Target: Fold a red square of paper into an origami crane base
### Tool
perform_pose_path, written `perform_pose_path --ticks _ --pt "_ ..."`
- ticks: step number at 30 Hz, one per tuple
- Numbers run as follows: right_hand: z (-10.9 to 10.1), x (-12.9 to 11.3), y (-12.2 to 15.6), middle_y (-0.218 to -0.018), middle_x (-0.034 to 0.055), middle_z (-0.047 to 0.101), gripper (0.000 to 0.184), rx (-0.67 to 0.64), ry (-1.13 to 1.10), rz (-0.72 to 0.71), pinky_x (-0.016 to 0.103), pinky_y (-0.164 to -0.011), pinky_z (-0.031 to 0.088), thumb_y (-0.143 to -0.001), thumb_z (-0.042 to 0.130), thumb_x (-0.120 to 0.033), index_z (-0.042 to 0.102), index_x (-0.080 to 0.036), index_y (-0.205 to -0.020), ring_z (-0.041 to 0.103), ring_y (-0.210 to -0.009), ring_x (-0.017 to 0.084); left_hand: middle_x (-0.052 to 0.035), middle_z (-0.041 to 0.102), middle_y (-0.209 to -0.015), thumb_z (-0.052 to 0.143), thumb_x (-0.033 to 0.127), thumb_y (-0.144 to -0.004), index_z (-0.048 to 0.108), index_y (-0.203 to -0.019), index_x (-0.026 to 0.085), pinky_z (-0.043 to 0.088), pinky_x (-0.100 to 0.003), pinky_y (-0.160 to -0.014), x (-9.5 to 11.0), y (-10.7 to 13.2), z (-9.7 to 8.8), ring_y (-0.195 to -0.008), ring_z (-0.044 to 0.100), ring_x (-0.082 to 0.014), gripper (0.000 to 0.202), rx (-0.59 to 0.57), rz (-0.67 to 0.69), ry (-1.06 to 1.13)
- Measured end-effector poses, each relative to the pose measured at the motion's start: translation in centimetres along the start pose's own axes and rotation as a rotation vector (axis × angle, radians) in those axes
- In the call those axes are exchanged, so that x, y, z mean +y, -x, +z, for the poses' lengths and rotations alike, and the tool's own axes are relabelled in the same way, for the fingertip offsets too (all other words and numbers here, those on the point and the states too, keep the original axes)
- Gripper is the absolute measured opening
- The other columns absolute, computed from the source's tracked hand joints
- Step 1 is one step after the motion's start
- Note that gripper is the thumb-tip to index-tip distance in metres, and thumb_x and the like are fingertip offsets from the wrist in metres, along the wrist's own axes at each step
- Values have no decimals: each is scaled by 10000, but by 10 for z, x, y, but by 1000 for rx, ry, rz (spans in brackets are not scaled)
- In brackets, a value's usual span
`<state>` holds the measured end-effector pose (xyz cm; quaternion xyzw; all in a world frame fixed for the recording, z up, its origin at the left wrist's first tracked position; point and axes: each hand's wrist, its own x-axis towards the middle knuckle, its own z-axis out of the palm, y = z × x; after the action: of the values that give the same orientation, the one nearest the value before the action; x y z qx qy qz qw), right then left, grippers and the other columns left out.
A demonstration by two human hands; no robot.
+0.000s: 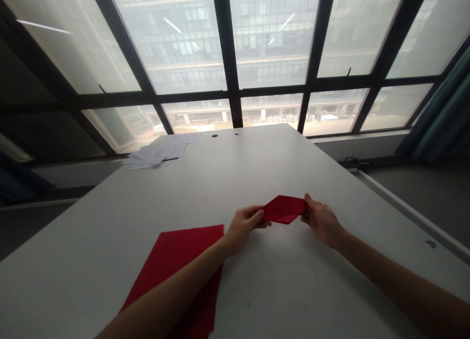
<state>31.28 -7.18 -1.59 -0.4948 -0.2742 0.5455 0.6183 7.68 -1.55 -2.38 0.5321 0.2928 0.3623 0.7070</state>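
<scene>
Between my two hands, a folded piece of red paper (284, 209) with pointed corners is held just over the white table (205, 192). My left hand (245, 224) pinches its left end, thumb on top and fingers beneath. At the right end, my right hand (321, 219) grips it between thumb and fingers. Creases run across the paper's upper face. Larger red paper sheets (191, 248) lie flat on the table to the left, partly covered by my left forearm.
Loose white papers (157, 150) with a dark pen (170, 159) on them lie at the table's far left. A small dark round fitting (215, 136) is near the far edge. Tall windows rise behind, with a blue curtain (436, 114) at the right.
</scene>
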Motion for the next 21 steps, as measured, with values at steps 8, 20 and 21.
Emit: perform_pose_path --ticks 8,20,21 --pt "-9 -3 -8 -898 87 705 293 74 309 -149 364 -685 535 -907 567 -470 667 -198 -948 645 -813 239 -117 748 -858 744 427 -820 709 -1081 79 538 -285 -715 4 1 5 -735 703 -182 436 21 -9 -85" --pt "0 3 6 -966 50 674 106 -627 1270 -786 376 -877 448 -854 720 -306 769 -292 -947 595 -922 219 -70 660 -1183 655 258 -892 715 -1124 260 424 -418 -996 15 12 -7 -1092 575 -248 239 92 496 -1232" --pt "0 5 6 -963 49 674 112 -632 1251 -764 358 -855 455 -875 694 -306 770 -291 -955 599 -913 212 -71 663 -1153 647 261 -905 713 -1131 258 432 -398 -979 16 12 -11 -1065 578 -236 235 29 510 -1240"
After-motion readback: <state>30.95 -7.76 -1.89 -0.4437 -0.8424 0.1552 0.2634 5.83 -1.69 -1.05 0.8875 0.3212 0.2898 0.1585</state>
